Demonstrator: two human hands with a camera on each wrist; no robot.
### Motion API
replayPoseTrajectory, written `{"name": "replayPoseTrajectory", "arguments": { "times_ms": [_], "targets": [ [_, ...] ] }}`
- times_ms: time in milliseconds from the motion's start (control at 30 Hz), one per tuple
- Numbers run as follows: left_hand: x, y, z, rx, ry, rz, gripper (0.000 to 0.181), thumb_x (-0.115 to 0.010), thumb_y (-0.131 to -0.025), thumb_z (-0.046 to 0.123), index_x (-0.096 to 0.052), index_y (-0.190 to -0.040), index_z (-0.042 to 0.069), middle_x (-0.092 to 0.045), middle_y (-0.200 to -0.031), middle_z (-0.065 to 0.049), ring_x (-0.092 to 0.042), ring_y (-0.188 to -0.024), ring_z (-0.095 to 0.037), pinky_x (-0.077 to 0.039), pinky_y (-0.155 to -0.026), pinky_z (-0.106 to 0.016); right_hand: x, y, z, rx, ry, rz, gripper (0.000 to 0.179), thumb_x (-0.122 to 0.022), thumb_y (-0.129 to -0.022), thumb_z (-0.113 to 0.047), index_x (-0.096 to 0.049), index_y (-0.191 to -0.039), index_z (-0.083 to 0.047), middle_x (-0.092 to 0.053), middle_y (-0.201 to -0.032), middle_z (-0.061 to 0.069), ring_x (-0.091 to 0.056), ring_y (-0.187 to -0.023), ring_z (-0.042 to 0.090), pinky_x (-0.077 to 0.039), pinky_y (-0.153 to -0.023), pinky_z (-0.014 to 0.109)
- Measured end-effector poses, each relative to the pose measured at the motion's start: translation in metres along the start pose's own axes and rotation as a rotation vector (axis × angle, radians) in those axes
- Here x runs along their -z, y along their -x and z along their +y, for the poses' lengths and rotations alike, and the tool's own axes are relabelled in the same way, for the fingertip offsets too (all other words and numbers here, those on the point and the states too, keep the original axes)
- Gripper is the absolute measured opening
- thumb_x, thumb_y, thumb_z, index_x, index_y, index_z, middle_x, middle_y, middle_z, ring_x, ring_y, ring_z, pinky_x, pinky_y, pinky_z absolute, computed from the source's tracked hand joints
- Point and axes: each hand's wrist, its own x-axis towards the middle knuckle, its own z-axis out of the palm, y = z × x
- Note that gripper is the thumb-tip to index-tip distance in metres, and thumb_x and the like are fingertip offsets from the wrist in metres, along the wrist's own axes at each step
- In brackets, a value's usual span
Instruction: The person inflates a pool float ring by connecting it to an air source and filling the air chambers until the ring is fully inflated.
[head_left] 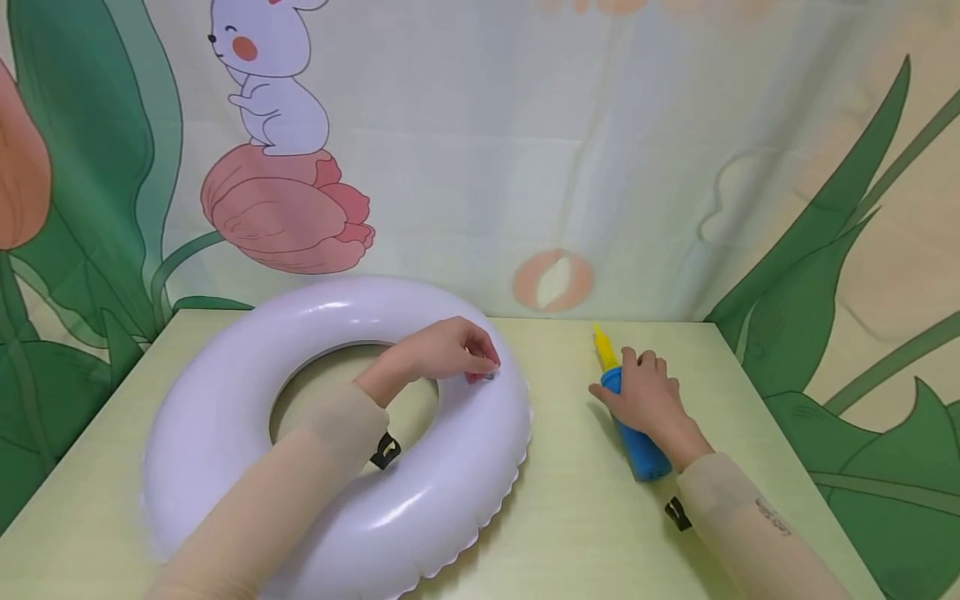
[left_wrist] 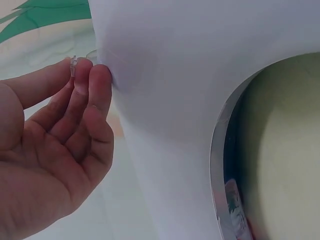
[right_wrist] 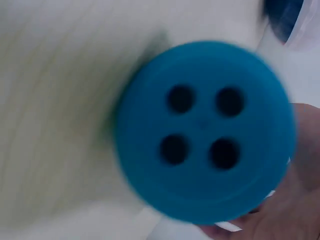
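Note:
A white inflated swim ring takes up the left side of the table. My left hand reaches over the ring's hole to its right side, where thumb and fingertips pinch a small clear valve, seen close in the left wrist view. On the right lies a blue hand pump with a yellow nozzle pointing toward the wall. Over the pump's upper part rests my right hand, thumb spread out to the left side and fingers loosely extended. The right wrist view faces the pump's round end with holes.
The pale wooden table ends at a hanging cloth backdrop printed with a rabbit and plants. A black strap end hangs at the left wrist, another black strap end at the right. Bare table separates ring and pump.

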Motion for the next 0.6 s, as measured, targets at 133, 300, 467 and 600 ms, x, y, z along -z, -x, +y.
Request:
{"name": "replayPoseTrajectory", "arguments": {
  "times_ms": [133,300,467,600],
  "targets": [
    [-0.006,-0.006,0.007,-0.014,-0.057,-0.007,0.016,-0.064,-0.102,0.017,-0.072,-0.106,0.004,-0.067,-0.083,-0.006,-0.064,-0.081,-0.021,-0.045,-0.080,-0.030,0.003,0.002,-0.014,0.144,-0.080,0.166,0.066,-0.064,-0.100,-0.040,-0.046,-0.140,0.010,-0.045,-0.133,0.034,-0.043,-0.121,0.048,-0.043,-0.092,0.061],
    [-0.002,0.014,0.009,-0.019,-0.158,0.015,0.029,-0.061,-0.103,0.025,-0.066,-0.123,0.006,-0.068,-0.098,-0.006,-0.065,-0.088,-0.021,-0.048,-0.084,-0.034,0.005,0.004,-0.035,0.269,-0.311,0.146,0.045,-0.062,-0.103,-0.030,-0.058,-0.128,0.007,-0.059,-0.121,0.025,-0.057,-0.109,0.042,-0.047,-0.093,0.053],
    [0.013,0.058,-0.001,-0.018,-0.201,0.043,0.030,-0.059,-0.103,0.030,-0.065,-0.125,0.010,-0.067,-0.106,-0.003,-0.064,-0.094,-0.019,-0.050,-0.087,-0.039,0.003,0.007,-0.048,0.271,-0.447,-0.029,0.048,-0.058,-0.105,-0.039,-0.059,-0.131,0.001,-0.064,-0.122,0.016,-0.061,-0.107,0.032,-0.050,-0.092,0.047],
    [0.025,0.096,-0.015,-0.034,-0.209,0.068,0.025,-0.060,-0.104,0.030,-0.067,-0.120,0.012,-0.067,-0.105,-0.001,-0.063,-0.096,-0.020,-0.050,-0.087,-0.041,0.000,0.009,-0.053,0.237,-0.537,-0.147,0.056,-0.056,-0.105,-0.046,-0.055,-0.137,0.000,-0.061,-0.130,0.016,-0.062,-0.111,0.030,-0.054,-0.088,0.041]
  ]
}}
